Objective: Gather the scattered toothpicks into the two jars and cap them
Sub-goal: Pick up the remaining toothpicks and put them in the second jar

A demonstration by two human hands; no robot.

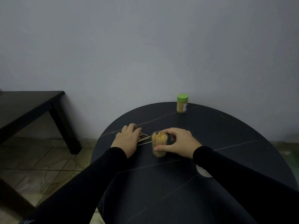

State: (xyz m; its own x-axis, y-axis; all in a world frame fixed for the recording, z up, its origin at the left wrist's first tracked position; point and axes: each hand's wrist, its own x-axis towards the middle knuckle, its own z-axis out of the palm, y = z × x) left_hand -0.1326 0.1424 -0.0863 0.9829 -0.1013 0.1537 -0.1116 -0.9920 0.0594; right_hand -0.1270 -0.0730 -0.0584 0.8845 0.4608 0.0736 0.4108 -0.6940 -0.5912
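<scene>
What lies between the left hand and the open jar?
In the head view, a few loose toothpicks lie on the table between the left hand and the open jar, partly under the fingers.

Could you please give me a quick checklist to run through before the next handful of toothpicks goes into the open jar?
1. Open jar upright on the round table: ok.
2. Right hand steadies it, fingers curled round its side: ok.
3. Jar mouth uncovered: ok, though already packed with toothpicks.
4. Left hand over the loose toothpicks beside the jar: ok; whether it pinches any, cannot tell.
5. Green-capped jar at the far edge, closed and out of the way: ok.
6. Cap for the open jar located: cannot tell.
</scene>
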